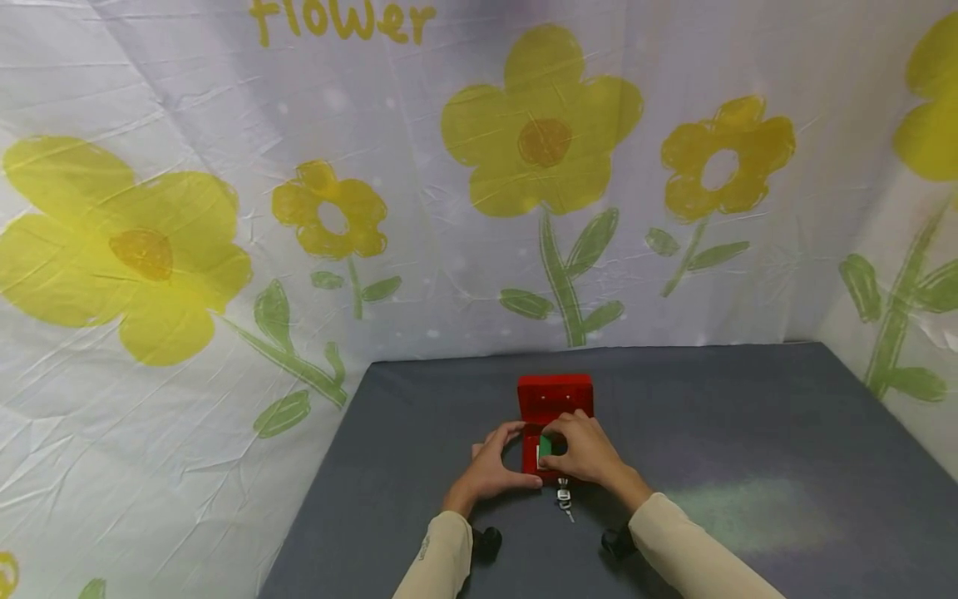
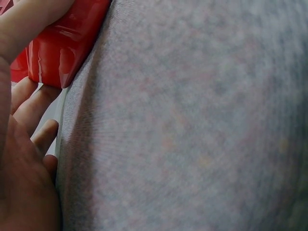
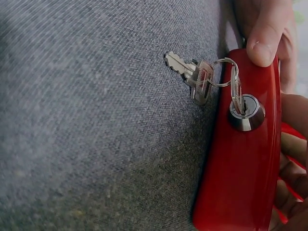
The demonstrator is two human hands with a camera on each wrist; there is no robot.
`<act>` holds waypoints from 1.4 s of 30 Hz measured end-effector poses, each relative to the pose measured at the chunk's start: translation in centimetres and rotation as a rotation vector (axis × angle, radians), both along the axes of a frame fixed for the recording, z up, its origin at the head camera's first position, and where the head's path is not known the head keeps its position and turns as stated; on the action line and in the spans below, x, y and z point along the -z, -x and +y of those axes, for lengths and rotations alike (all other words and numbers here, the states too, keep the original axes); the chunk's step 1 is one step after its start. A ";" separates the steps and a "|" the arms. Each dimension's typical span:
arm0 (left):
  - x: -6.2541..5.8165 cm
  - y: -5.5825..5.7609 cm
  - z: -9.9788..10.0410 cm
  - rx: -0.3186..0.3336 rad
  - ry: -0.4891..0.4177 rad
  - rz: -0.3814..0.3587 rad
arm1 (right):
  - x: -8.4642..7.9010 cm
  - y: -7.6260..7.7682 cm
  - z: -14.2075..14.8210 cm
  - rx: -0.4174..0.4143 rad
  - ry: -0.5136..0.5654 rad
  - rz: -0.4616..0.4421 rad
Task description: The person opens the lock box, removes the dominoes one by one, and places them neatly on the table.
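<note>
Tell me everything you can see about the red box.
The red box has glossy walls that look like painted metal. It sits flat on the grey table, its lid raised at the far side. A round silver lock on the front holds one key, another key linked by a ring. The left hand grips the left side, thumb against its front. The right hand holds a green piece at the opening.

A pale glare patches the grey tabletop (image 1: 756,516).
</note>
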State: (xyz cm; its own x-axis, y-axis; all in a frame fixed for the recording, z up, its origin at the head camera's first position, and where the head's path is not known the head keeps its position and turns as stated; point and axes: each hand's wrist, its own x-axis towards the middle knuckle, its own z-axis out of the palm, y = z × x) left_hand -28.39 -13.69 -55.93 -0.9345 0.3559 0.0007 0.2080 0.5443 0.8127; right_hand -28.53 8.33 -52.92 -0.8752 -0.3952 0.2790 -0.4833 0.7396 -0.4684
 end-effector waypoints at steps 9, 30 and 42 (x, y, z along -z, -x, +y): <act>0.3 0.1 0.0 -0.015 0.003 -0.013 | 0.1 -0.1 0.3 0.013 0.000 0.008; 0.6 0.3 -0.2 -0.013 0.010 -0.006 | -0.1 -0.3 0.9 0.018 0.031 -0.006; 0.9 0.4 -0.1 -0.040 0.006 -0.027 | -0.1 -0.5 1.7 -0.006 0.049 0.013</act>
